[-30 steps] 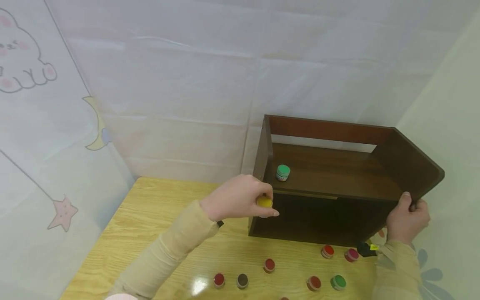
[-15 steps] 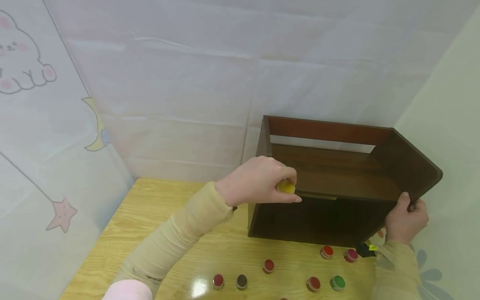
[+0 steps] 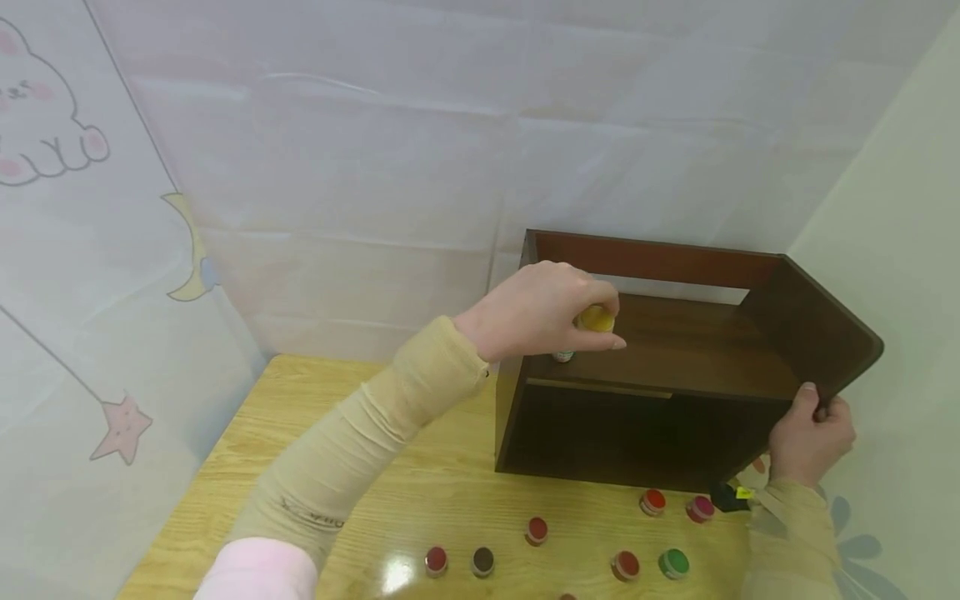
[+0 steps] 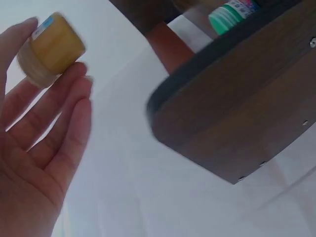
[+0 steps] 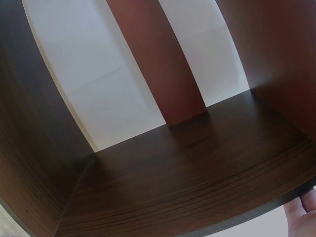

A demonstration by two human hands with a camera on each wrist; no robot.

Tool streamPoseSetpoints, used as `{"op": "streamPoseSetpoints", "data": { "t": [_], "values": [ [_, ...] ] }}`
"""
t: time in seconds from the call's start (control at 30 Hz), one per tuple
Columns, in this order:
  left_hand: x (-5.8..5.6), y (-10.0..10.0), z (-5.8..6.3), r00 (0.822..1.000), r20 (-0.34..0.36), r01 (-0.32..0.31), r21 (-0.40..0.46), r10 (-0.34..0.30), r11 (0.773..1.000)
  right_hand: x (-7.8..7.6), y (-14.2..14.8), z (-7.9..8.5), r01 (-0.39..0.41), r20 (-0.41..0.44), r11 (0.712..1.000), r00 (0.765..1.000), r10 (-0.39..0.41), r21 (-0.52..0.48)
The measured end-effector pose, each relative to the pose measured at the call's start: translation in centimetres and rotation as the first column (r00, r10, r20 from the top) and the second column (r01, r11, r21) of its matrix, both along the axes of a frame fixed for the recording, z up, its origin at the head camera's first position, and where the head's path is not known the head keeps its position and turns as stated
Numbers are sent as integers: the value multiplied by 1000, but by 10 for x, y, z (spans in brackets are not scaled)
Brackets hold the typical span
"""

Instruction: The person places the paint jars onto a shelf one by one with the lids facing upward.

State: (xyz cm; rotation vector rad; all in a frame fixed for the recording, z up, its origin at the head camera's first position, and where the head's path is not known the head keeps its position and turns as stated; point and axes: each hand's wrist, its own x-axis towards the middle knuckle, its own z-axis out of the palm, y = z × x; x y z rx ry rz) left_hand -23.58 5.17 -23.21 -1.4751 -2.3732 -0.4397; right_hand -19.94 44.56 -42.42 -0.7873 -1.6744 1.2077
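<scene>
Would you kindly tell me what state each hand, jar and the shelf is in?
Yellow jar: held in the air
Left hand: pinching that jar
Shelf: standing upright
Right hand: gripping the shelf's edge
Mint-green jar: standing on shelf, partly hidden
Tabletop jars: coloured tops up

- The worktop (image 3: 408, 492) is yellow wood grain, with a bright patch of glare near the front.
- A dark brown shelf unit (image 3: 836, 333) stands toward its right side.
- On the unit's upper board, near the left side panel (image 4: 237, 103), sits a teal-lidded jar (image 4: 229, 19).
- On the worktop just before the unit: a bright red jar (image 3: 653, 501) beside a magenta jar (image 3: 701, 508).
- Nearer the front: a green jar (image 3: 674, 562) beside a red jar (image 3: 626, 566).
- Further left: a dark red jar (image 3: 536, 530), a brown jar (image 3: 483, 561) and a crimson jar (image 3: 436, 561).
</scene>
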Motion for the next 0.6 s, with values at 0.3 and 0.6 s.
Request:
{"op": "streamPoseSetpoints", "data": {
  "t": [0.3, 0.6],
  "values": [
    [-21, 13, -14, 999, 44, 11, 54, -13, 998, -2, 1, -2, 7, 17, 999, 1000, -8, 48],
    [-20, 38, -24, 998, 59, -5, 114, -1, 993, -1, 10, 0, -9, 41, 1000, 999, 9, -2]
  ]
}}
